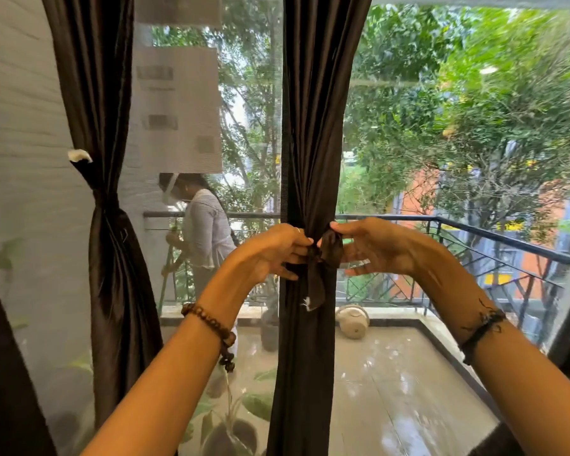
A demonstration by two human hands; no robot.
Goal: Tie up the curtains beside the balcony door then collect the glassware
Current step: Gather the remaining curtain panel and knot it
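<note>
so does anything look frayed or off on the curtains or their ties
Yes, slightly. The tie band the hands are knotting round the middle curtain has a frayed end with white threads showing. The left curtain, already tied, shows a similar white tuft at the tip of its tie.

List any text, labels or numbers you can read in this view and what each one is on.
None can be read.
White sheets seen through the glass beside the left curtain: dark printed blocks, too blurred to read.
Middle curtain, its tie, the white watering can on the balcony, and the bracelets on both wrists: no text visible.
</note>
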